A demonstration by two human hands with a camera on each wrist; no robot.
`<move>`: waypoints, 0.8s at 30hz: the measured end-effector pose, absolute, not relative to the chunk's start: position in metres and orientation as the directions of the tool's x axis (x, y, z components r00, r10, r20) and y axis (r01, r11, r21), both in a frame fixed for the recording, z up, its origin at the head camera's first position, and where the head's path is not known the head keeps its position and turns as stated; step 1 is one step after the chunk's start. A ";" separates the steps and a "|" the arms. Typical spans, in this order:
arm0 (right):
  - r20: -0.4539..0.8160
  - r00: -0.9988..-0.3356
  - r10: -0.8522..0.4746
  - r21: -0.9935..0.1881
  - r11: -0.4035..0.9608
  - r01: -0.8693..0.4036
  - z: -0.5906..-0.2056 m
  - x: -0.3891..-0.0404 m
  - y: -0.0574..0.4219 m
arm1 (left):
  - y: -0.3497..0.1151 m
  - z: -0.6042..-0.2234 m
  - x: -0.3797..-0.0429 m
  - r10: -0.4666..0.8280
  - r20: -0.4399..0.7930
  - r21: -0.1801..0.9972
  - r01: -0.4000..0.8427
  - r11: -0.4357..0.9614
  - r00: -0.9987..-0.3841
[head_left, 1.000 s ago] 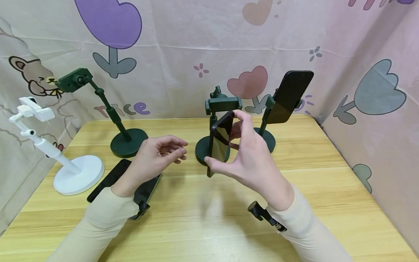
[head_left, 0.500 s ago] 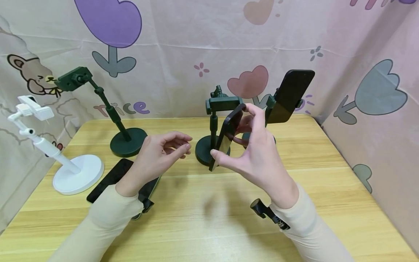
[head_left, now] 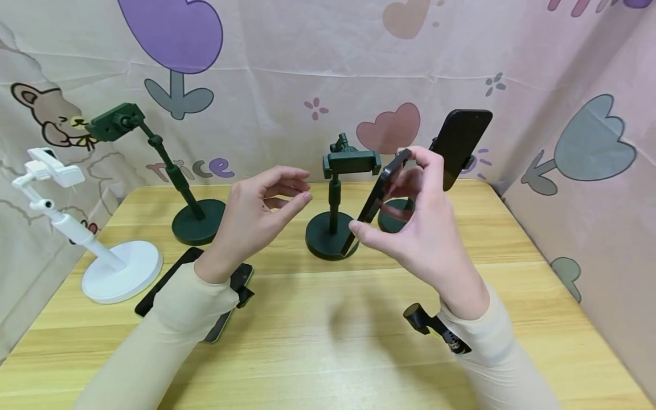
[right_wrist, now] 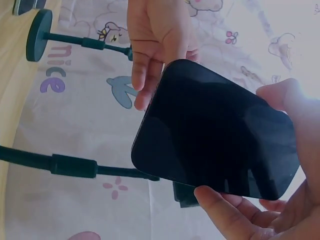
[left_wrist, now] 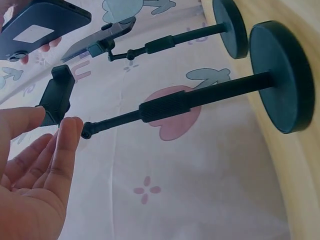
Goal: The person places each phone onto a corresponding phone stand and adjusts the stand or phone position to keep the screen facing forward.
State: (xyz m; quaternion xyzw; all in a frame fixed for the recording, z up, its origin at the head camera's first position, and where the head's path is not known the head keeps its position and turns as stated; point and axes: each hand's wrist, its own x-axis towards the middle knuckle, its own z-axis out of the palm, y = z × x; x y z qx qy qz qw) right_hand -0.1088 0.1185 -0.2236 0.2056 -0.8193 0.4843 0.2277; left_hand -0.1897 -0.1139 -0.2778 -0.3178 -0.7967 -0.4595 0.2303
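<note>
My right hand (head_left: pixel 427 233) grips a black smartphone (right_wrist: pixel 210 130) by its long edges, thumb on one side and fingers on the other. In the head view the phone tilts in the air, its lower end overlapping the round base of the middle dark green phone stand (head_left: pixel 334 196). That stand's holder, a horizontal clamp (head_left: pixel 353 163), holds nothing. To the left of the clamp, my left hand (head_left: pixel 263 213) is raised with loosely bent fingers and nothing in them. In the left wrist view its thumb and fingertips overlap or come close to the clamp.
Another smartphone (head_left: pixel 466 142) sits in a green stand at the back right. An empty green stand (head_left: pixel 176 176) and a white stand (head_left: pixel 97 245) are on the left. Two more phones lie on the wooden table (head_left: pixel 328 353), partly under my left forearm. A patterned cloth (head_left: pixel 266 114) hangs behind.
My right hand has moved right and slightly up with the smartphone, tilting it further over. My left hand has risen towards the height of the middle stand's clamp.
</note>
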 end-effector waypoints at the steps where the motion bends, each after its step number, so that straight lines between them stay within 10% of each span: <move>1: 0.578 -0.808 -0.116 -0.695 0.449 -0.561 -0.222 -0.109 0.119 | -0.113 -0.276 -0.190 0.294 0.662 0.585 0.721 0.372 -0.689; 24: 0.749 -0.650 -0.130 -0.473 0.582 -0.661 -0.202 -0.127 0.129 | -0.093 -0.259 -0.207 0.309 0.678 0.603 0.745 0.285 -0.667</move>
